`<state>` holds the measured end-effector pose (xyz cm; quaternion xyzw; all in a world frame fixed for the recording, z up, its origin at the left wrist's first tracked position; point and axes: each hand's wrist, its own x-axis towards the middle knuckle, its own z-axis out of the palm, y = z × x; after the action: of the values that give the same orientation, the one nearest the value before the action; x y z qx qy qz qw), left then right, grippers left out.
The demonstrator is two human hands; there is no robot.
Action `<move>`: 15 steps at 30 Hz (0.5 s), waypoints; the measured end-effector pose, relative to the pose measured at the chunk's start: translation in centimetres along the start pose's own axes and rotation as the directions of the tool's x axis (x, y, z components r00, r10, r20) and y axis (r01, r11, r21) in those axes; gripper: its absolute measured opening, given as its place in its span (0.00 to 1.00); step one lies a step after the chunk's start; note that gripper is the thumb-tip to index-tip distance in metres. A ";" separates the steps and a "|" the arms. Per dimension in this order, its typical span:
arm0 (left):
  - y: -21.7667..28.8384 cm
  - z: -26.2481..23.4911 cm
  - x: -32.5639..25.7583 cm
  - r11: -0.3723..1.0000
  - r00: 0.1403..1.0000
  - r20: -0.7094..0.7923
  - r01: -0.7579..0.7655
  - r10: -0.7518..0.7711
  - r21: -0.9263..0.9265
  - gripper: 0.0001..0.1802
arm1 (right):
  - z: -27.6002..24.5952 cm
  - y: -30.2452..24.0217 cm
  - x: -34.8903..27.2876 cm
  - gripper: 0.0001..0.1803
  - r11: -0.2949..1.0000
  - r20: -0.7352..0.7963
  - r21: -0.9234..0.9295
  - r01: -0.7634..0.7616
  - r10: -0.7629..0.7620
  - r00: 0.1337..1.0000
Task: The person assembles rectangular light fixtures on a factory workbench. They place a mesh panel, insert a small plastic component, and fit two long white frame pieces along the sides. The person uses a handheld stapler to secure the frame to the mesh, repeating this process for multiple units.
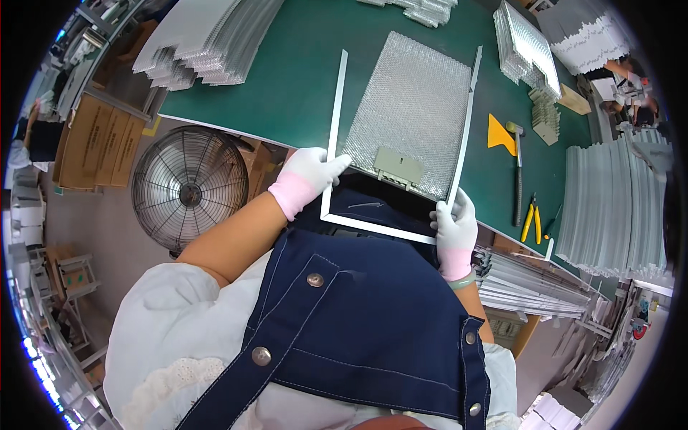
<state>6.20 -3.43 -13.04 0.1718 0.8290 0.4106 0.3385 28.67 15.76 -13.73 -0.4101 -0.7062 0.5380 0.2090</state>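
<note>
A three-sided white metal frame (pixel 380 229) reaches past the table's near edge toward my body, its open side facing away from me. Between its two long rails lies a silver mesh panel (pixel 412 93); a grey-green rectangular plate (pixel 398 168) rests near its close end. My left hand (pixel 307 175), in a white glove with a pink cuff, is closed round the left rail, thumb at the panel's corner. Gloved alike, my right hand (pixel 456 223) grips the right rail near the lower corner. Its fingers are partly hidden behind the rail.
On the green table (pixel 301 86), a yellow scraper (pixel 500 135), a hammer (pixel 518 172) and yellow-handled pliers (pixel 531 221) lie to the right. Stacked mesh panels (pixel 208 43) sit far left, more panels (pixel 527 50) far right. A floor fan (pixel 190 193) stands left of the table.
</note>
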 end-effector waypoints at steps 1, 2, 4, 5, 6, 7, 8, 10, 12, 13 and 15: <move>-0.6 0.3 0.0 0.979 0.999 0.003 0.036 -0.036 -0.199 0.29 | 0.3 -0.5 -0.2 0.27 0.986 0.028 0.150 -0.067 0.064 0.998; -0.4 0.1 -0.1 0.960 0.998 0.014 0.062 -0.061 -0.271 0.27 | 0.6 -0.4 -0.1 0.26 0.972 0.078 0.215 -0.091 0.075 0.994; 0.2 -0.7 -0.6 0.986 0.978 -0.143 -0.139 0.151 0.090 0.25 | 0.6 -0.6 -0.6 0.26 0.967 0.083 0.211 -0.145 0.130 0.988; 0.6 -1.2 -1.0 0.937 0.944 -0.191 -0.212 0.270 0.278 0.25 | 0.7 -0.7 -0.7 0.26 0.963 0.087 0.208 -0.170 0.155 0.984; 1.3 -1.5 -1.1 0.908 0.915 -0.218 -0.258 0.339 0.330 0.20 | 0.8 -0.1 -0.6 0.26 0.965 0.050 0.227 -0.132 0.124 0.991; 1.3 -1.5 -0.5 0.895 0.896 -0.195 -0.335 0.399 0.294 0.20 | 0.9 0.0 -0.5 0.26 0.966 0.031 0.217 -0.139 0.136 0.990; 1.5 -1.5 0.2 0.877 0.873 -0.174 -0.407 0.456 0.255 0.20 | 0.9 -0.3 -0.5 0.26 0.967 0.013 0.205 -0.149 0.149 0.989; 2.3 -1.6 0.9 0.885 0.910 -0.062 -0.382 0.411 0.267 0.19 | 1.2 0.7 0.1 0.24 0.973 -0.024 0.199 -0.116 0.123 0.992; 1.1 -0.9 0.8 0.807 0.849 -0.049 -0.480 0.526 0.345 0.19 | 1.1 0.6 0.4 0.23 0.985 -0.007 0.131 -0.115 0.117 0.993; 0.6 -0.6 0.6 0.761 0.814 -0.039 -0.524 0.580 0.383 0.18 | 0.9 0.6 0.6 0.22 0.989 0.002 0.098 -0.114 0.115 0.993; 0.5 -0.6 -0.6 0.782 0.865 -0.025 -0.440 0.501 0.442 0.19 | 0.2 -0.2 0.2 0.18 0.979 0.053 0.104 -0.178 0.174 0.983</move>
<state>6.22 -3.75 -12.15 0.4131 0.8498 0.3043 0.1204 28.28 15.78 -13.61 -0.4472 -0.6414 0.6006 0.1671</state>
